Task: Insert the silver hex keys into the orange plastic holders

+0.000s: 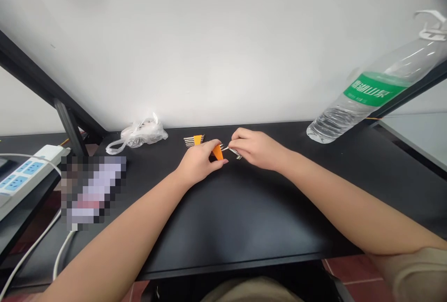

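Observation:
My left hand [199,162] grips an orange hex key holder [218,152] between thumb and fingers, just above the black table. Close on its right, my right hand [260,148] has its fingertips pinched on a thin silver hex key [225,148] that points toward the holder. Whether the key's tip sits inside the holder is too small to tell. A few loose L-shaped hex keys [235,153] lie below my right fingers. Behind my left hand is a second orange holder with a row of hex keys [198,140], partly covered by that hand.
A large water bottle with a green label [375,90] stands at the right. A crumpled clear plastic bag [143,132] lies by the wall. On the left are a blurred-out device [98,190] with a white cable and a power strip [26,171]. The black table [244,227] ends near my body.

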Motion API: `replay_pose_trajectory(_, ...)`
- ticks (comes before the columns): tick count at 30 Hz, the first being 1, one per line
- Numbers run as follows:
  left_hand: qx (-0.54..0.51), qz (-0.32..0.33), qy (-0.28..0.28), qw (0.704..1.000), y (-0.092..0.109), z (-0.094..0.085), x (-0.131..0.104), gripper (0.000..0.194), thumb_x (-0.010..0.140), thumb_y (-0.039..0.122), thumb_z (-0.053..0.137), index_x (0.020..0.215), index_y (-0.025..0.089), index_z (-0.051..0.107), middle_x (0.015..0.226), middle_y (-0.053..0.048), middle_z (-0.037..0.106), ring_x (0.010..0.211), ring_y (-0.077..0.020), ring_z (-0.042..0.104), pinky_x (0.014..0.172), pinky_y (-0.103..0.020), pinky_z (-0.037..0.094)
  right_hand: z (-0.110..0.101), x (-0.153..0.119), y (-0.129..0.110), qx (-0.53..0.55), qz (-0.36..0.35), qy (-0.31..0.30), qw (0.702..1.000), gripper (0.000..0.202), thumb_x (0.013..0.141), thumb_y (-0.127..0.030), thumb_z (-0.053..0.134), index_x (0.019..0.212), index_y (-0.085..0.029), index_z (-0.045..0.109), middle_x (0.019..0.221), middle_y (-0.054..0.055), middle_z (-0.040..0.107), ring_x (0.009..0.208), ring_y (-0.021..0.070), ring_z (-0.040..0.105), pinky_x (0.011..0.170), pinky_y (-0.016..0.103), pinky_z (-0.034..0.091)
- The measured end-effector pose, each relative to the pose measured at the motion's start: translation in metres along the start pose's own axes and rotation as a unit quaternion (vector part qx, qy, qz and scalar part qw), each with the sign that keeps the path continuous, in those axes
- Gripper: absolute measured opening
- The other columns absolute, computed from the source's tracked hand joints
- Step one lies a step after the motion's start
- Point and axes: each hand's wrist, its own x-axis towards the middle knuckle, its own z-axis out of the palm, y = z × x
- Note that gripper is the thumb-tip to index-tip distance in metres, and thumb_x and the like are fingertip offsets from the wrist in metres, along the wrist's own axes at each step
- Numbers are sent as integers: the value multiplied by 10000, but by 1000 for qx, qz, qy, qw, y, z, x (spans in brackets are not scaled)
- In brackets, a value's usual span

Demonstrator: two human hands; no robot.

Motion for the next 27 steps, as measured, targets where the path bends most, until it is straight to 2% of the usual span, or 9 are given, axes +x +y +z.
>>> replay_pose_trajectory(5, 1, 19, -8, 1000, 3, -1, 0, 398, 899, 435, 706, 1235, 239, 622, 1036, -27, 749, 885, -205, 706, 775, -307, 536, 17, 4, -16, 100, 10, -11, 995, 156, 968, -160, 510, 1038, -222, 635, 1128, 86, 610, 788, 166, 572, 687, 310, 491)
replay_pose_trajectory(7, 4, 6, 4, 1000, 1, -1, 0, 454, 886, 451, 720, 1270, 236, 608, 1046, -33, 752, 895, -214, 711, 784, -318, 541, 19, 4, -11, 124, 35, 12, 992, 114, 942, -161, 539, 1004, -224, 612, 1076, 75, 616, 786, 170, 569, 675, 305, 485)
replay_pose_trajectory(10, 2, -15, 17, 1000, -3, 0, 0, 553, 888, 494, 718, 1358, 244, 565, 1079, -29, 751, 896, -212, 710, 785, -327, 546, 16, 4, 9, 95, 93, 33, 991, 55, 909, -185, 583, 942, -214, 617, 993, 58, 630, 775, 174, 573, 683, 305, 468)
replay_pose_trajectory(14, -5, 5, 21, 1000, -4, 0, -1, 553, 934, 473, 679, 1435, 285, 539, 1131, -16, 740, 910, -188, 695, 840, -327, 547, 10, 2, 39, 53, 160, -40, 985, 69, 882, -221, 615, 868, -202, 680, 914, 44, 655, 771, 174, 597, 705, 302, 459)
replay_pose_trajectory(18, -11, 39, 16, 999, -3, 2, 0, 409, 997, 456, 601, 1378, 308, 624, 1219, -35, 709, 945, -177, 683, 864, -319, 542, 10, -1, 49, 60, 197, -107, 973, 100, 875, -248, 630, 881, -211, 723, 956, 40, 673, 752, 161, 611, 673, 286, 456)
replay_pose_trajectory(24, 7, 45, 17, 999, -5, 3, 0, 366, 1024, 471, 554, 1330, 307, 669, 1268, -59, 678, 1077, -206, 666, 921, -337, 536, 12, -1, 47, 57, 197, -122, 971, 114, 882, -241, 626, 891, -211, 736, 993, 51, 679, 763, 159, 623, 665, 282, 458)
replay_pose_trajectory(27, 17, 41, 15, 999, -5, 3, 0, 359, 1040, 471, 520, 1330, 327, 672, 1259, -58, 663, 1034, -197, 668, 890, -330, 539, 12, 0, 47, 50, 194, -122, 972, 109, 883, -242, 627, 890, -214, 732, 992, 50, 680, 759, 159, 623, 660, 281, 460)
